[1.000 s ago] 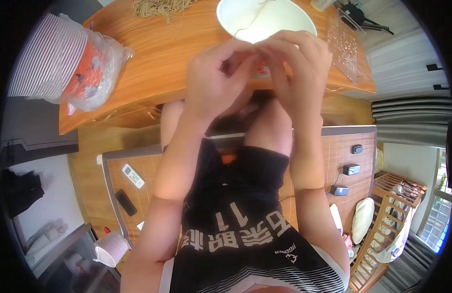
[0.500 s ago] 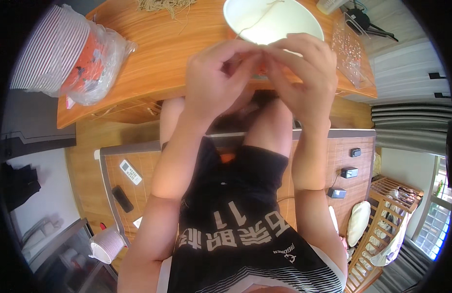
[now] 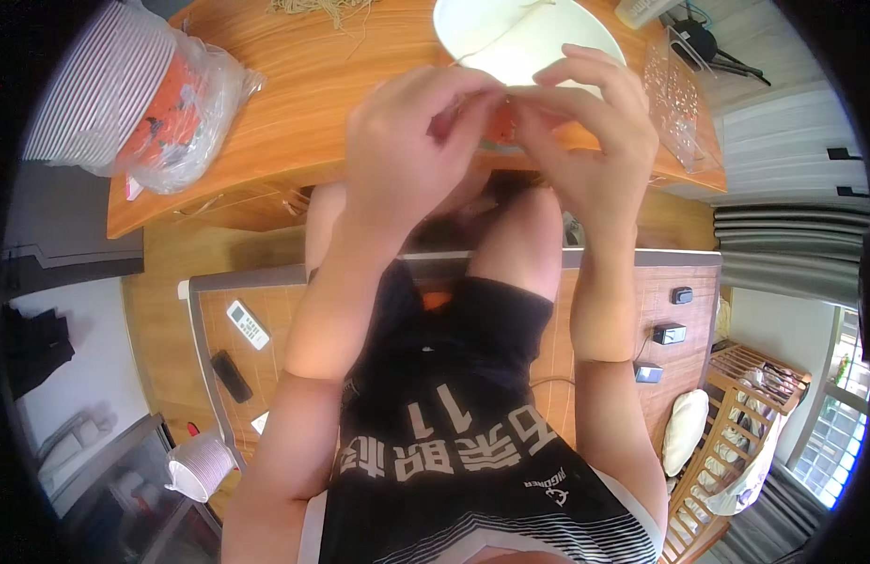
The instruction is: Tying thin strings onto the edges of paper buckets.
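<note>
My left hand is closed in a pinch over the near edge of the table. A thin beige cord runs from behind its fingers across the white bowl. My right hand meets it from the other side, with thumb and index tips close together against the left fingertips. Its remaining fingers are raised and spread. Whatever sits between the right fingertips is too small to make out. Something orange-red shows behind the hands, mostly hidden by them.
A bundle of beige cord lies on the wooden table. Stacked white-rimmed containers in plastic wrap stand at the left. A clear tray with small shiny pieces is at the right. A remote control and a phone lie on the seat.
My right hand has shifted slightly right, and its raised fingers have opened wider. My left hand has moved slightly left. The fingertips still meet in front of the bowl.
</note>
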Demonstrator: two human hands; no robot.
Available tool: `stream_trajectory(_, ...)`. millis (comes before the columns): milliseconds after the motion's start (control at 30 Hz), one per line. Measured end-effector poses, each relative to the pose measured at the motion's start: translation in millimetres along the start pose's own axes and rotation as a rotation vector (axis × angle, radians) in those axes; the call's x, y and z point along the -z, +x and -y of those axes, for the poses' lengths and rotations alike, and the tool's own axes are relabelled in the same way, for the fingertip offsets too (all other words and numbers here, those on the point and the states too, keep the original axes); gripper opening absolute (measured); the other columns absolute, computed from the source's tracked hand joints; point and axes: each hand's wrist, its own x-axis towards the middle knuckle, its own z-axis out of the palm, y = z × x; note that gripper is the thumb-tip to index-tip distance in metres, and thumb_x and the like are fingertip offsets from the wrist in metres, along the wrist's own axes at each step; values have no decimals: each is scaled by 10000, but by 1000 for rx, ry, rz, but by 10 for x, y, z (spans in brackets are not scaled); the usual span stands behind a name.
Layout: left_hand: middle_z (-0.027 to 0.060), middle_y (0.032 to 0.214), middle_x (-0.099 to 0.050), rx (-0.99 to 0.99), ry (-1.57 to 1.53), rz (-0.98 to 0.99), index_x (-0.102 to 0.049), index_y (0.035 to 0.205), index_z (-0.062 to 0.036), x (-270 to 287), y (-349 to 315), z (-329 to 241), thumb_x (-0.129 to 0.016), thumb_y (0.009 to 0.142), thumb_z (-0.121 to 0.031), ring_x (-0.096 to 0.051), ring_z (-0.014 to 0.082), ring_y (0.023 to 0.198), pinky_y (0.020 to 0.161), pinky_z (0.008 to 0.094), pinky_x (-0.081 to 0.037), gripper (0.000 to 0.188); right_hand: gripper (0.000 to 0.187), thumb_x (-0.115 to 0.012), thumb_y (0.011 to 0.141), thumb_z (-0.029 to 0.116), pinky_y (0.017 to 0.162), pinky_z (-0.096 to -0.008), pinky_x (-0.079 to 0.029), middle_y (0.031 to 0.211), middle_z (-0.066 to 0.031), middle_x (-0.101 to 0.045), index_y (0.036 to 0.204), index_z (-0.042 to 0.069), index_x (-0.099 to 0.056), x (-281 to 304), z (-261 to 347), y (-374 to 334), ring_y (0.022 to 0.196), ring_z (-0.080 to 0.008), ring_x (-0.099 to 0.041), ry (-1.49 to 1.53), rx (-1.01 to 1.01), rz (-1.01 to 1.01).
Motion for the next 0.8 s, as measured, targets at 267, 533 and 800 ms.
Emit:
stream_trajectory(267, -26, 582, -390, 59, -109, -58, -749, 963, -87, -35, 12, -9, -774, 835, -24, -340, 55, 524, 482, 229, -263, 145, 135, -745, 776, 13, 1047, -408, -425, 1093, -67, -710, 900, 58, -773, -29, -13, -86, 1272, -289, -557, 371, -405, 67)
stream_trajectory(533, -36, 582, -353, 27, -113, -78, -744, 971, -76, -28, -46, -18, -788, 817, -18, -298, 53, 522, 481, 233, -228, 171, 110, -721, 811, 26, 1058, -389, -406, 1111, -66, -716, 905, 34, -777, 82, -8, -8, 1284, -269, -549, 477, -558, 171)
stream_trajectory(800, 35, 754, -677, 66, 1, -102, -717, 891, -150, 1, -98, -43, -775, 812, -125, -629, 213, 641, 566, 318, -479, 101, 106, -698, 840, 15, 1049, -355, -413, 1097, -82, -719, 912, 19, -775, 83, -25, 9, 1265, -256, -565, 473, -537, 181)
